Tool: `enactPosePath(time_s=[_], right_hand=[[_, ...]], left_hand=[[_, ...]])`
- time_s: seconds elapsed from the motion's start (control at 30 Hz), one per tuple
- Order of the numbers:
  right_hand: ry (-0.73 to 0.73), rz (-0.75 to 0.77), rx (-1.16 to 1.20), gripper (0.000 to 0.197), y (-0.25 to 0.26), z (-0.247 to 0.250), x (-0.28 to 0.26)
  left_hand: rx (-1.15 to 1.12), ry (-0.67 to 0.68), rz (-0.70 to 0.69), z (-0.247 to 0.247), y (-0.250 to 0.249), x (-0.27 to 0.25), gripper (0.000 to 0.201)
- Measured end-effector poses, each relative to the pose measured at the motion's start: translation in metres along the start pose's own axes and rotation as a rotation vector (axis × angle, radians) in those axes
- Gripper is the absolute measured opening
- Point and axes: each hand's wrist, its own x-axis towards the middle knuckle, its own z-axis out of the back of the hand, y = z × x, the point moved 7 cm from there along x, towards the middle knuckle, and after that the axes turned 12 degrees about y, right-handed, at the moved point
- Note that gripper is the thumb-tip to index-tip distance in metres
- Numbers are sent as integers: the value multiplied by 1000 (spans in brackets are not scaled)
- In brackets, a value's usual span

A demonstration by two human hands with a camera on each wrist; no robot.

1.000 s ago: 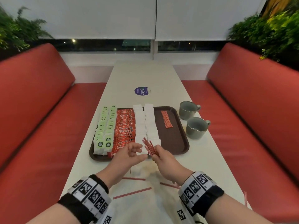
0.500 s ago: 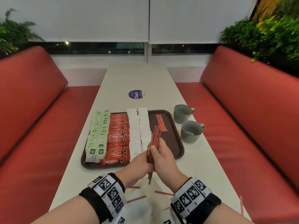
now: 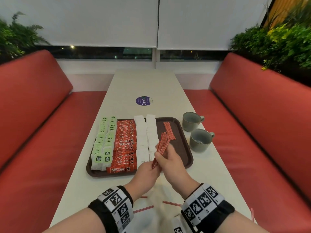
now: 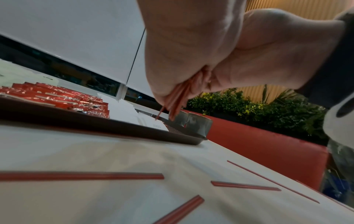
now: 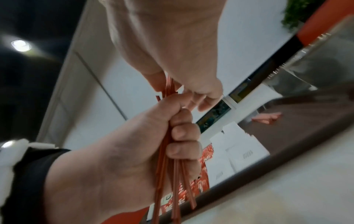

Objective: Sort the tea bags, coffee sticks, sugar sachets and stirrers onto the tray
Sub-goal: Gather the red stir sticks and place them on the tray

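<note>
At lower centre of the head view, the dark brown plastic tray (image 3: 182,151) sits on the white surface (image 3: 210,172). Just above its near edge, the right hand (image 3: 171,163) and left hand (image 3: 148,172) both curl their fingers (image 5: 184,133) round a fanned bundle of thin red plastic stirrers (image 3: 161,146). These look light, springy and apt to slip, so gripping mid-length seems best; a few more lie loose on the surface (image 4: 82,175).

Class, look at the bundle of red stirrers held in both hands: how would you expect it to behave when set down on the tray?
The stirrers look thin and straight, so probably stiff but light. They already fan out at the top, so they may scatter once the hands release them. Loose ones lie flat on the table, so rolling seems unlikely.
</note>
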Motion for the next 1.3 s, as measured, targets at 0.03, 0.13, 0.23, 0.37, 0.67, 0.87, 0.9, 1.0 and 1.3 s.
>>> enactPosePath(time_s=[0.03, 0.13, 0.23, 0.37, 0.67, 0.87, 0.9, 1.0, 1.3], right_hand=[[-33, 67, -58, 42, 10, 5, 0], [-81, 245, -372, 53, 42, 11, 1], [-47, 306, -628, 35, 55, 2, 3], [-60, 319, -634, 24, 52, -9, 0], [117, 279, -672, 39, 43, -44, -5], [-104, -221, 105, 32, -33, -4, -6], [-60, -351, 200, 40, -53, -10, -7], [107, -516, 480, 57, -71, -32, -7], [241, -201, 898, 31, 9, -47, 8]], left_hand=[[-31, 5, 3, 1, 0, -1, 33], [-26, 30, 42, -1, -3, -4, 35], [-76, 70, 60, -6, -3, -5, 33], [-163, 41, 73, -8, -2, -9, 30], [-479, -133, -21, 13, -23, -26, 28], [-639, -242, -176, 40, -42, -34, 36], [-654, -244, -228, 42, -52, -36, 41], [-612, -253, -370, 45, -79, -42, 44], [-361, -497, -354, 42, -82, -47, 20]])
